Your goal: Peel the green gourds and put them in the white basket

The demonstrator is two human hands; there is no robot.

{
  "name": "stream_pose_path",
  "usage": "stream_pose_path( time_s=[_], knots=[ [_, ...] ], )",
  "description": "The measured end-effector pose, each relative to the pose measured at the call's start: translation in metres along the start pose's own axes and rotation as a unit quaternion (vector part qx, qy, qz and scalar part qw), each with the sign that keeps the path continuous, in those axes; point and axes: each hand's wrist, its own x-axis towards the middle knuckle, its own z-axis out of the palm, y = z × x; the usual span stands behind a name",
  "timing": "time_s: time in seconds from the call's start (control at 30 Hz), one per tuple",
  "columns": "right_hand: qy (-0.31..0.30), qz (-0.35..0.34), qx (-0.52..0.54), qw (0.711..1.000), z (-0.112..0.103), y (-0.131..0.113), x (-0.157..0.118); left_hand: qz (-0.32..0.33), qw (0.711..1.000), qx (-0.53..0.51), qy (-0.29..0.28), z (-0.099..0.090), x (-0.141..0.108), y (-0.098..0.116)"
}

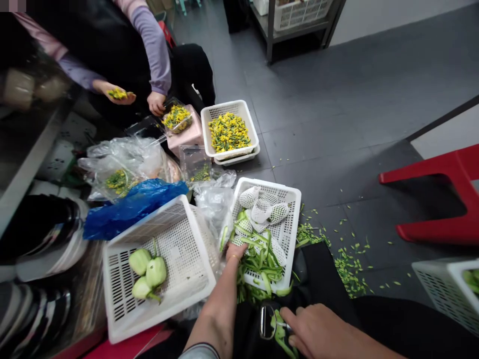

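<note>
My left hand (235,251) reaches into a white plastic basket (295,214), at the edge of a heap of green peel strips (264,262) and vegetables in white foam nets (261,212). Its fingertips are hidden among them. Low in the view, my right hand (318,326) is closed round a metal peeler (267,323); green peel hangs at the tool. On the left, a larger, tilted white basket (175,249) holds several peeled pale-green vegetables (156,271) with stems.
Across from me, a person's hand (116,93) holds yellow-tipped greens, and the other hand (156,103) touches a clear box. A white basket of yellow flowers (229,132) stands nearby. Blue plastic (134,207) lies at left. Peel scraps (352,267) litter the floor by a red stool (441,194).
</note>
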Motion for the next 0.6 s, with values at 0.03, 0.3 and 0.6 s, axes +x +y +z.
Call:
stream_pose_path(
  time_s=[0.03,0.3,0.6],
  knots=[
    [-0.001,0.0,0.001,1.0,-0.002,-0.001,-0.001,0.004,1.0,0.001,-0.003,-0.001,-0.004,0.001],
    [-0.028,-0.01,-0.003,1.0,-0.006,-0.008,-0.006,0.273,0.957,-0.081,0.062,0.001,-0.04,-0.008],
    [-0.012,0.011,-0.016,1.0,-0.011,-0.012,-0.009,0.339,0.934,-0.102,0.05,-0.001,-0.09,-0.01]
  ],
)
